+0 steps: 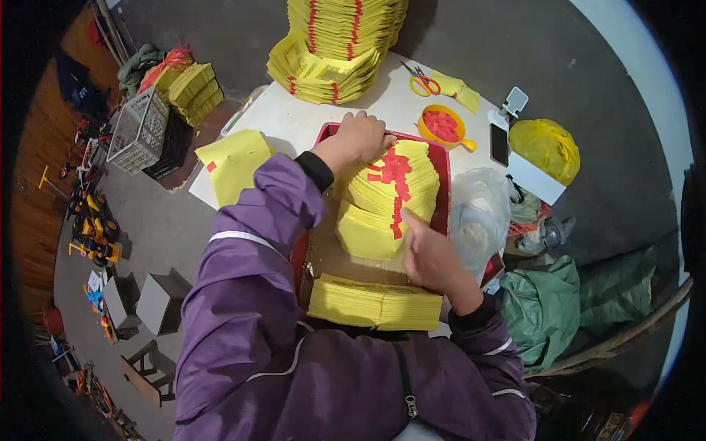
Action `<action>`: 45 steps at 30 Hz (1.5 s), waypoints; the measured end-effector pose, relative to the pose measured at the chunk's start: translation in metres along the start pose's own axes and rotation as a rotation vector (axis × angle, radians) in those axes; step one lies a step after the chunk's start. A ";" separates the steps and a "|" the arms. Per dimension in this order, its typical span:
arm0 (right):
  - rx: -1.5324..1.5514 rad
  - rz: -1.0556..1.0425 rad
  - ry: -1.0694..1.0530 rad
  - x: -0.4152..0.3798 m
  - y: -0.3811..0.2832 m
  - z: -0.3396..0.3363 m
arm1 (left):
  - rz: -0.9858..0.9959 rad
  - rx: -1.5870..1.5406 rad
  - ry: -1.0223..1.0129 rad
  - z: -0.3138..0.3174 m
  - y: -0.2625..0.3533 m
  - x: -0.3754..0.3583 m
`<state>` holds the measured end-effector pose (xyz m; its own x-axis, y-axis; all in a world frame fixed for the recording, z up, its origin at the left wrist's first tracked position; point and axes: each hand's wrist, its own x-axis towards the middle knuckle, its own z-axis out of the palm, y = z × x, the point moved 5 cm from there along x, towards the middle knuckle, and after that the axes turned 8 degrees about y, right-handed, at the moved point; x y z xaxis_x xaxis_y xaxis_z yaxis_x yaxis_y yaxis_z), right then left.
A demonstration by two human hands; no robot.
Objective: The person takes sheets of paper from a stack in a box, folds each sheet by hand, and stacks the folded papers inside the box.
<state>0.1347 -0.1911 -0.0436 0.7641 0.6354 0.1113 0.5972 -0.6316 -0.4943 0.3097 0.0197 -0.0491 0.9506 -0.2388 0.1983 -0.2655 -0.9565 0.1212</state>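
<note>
Head view: fanned yellow sheets [382, 198] between resting left hand [360, 137] and seemingly unclenched right hand [430, 253]

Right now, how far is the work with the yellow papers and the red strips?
Done, it seems: a tall pile of yellow papers with red strips stands at the far table edge. In hand: the left hand and right hand press a fanned stack in the red tray, already bearing red strips. Left: a plain yellow stack near the body and red pieces in the orange bowl.
</note>
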 end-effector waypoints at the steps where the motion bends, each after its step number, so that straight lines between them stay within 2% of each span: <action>1: 0.000 0.003 0.005 0.001 -0.001 0.003 | 0.005 0.002 0.001 0.002 0.001 0.003; 5: -0.055 -0.265 0.338 0.006 -0.016 0.001 | 0.121 -0.011 0.052 0.008 0.004 0.011; 11: -0.010 -0.098 0.303 0.014 -0.012 0.005 | 0.210 -0.047 -0.074 -0.002 0.016 0.013; 15: 0.020 -0.061 0.268 0.014 -0.009 0.009 | 0.471 0.098 0.120 -0.011 0.032 0.011; 16: 0.019 -0.059 0.267 0.013 -0.008 0.008 | 0.471 0.096 0.121 -0.010 0.032 0.011; 21: 0.240 -0.041 0.289 0.009 -0.002 0.006 | 0.213 -0.161 0.286 -0.018 -0.004 -0.010; 22: 0.213 0.044 0.284 0.011 0.001 0.004 | 0.184 -0.216 0.320 -0.028 -0.008 -0.019; 23: 0.184 0.132 0.276 0.013 0.003 0.001 | 0.184 -0.221 0.307 -0.041 -0.006 -0.035; 25: 0.120 0.311 0.258 0.013 0.012 -0.003 | -0.033 -0.670 0.162 -0.058 -0.006 -0.081; 26: 0.124 0.322 0.256 0.014 0.017 -0.001 | -0.068 -0.688 0.075 -0.059 -0.005 -0.103; 27: 0.032 0.251 0.351 0.015 0.019 -0.004 | -0.103 -0.703 -0.008 -0.056 -0.003 -0.122; 30: -0.256 0.018 0.632 0.019 0.021 -0.011 | -0.054 -0.710 0.058 -0.040 0.007 -0.163; 31: -0.257 0.016 0.628 0.020 0.023 -0.012 | -0.057 -0.713 0.059 -0.032 0.009 -0.164; 35: -0.155 0.229 0.376 0.028 0.038 -0.003 | -0.303 -0.869 0.012 0.008 0.017 -0.164; 40: -0.240 0.278 0.393 0.025 0.046 -0.008 | -0.230 -0.742 0.104 0.025 0.012 -0.154; 43: -0.226 0.205 0.429 0.027 0.054 -0.003 | -0.207 -0.840 0.008 -0.003 0.005 -0.134; 45: -0.198 0.136 0.446 0.024 0.052 0.005 | -0.660 -1.342 0.186 0.001 -0.010 -0.120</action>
<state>0.1831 -0.2065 -0.0710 0.8421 0.3170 0.4362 0.4866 -0.7953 -0.3614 0.1985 0.0578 -0.0754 0.9485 0.2838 -0.1408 0.1459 0.0031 0.9893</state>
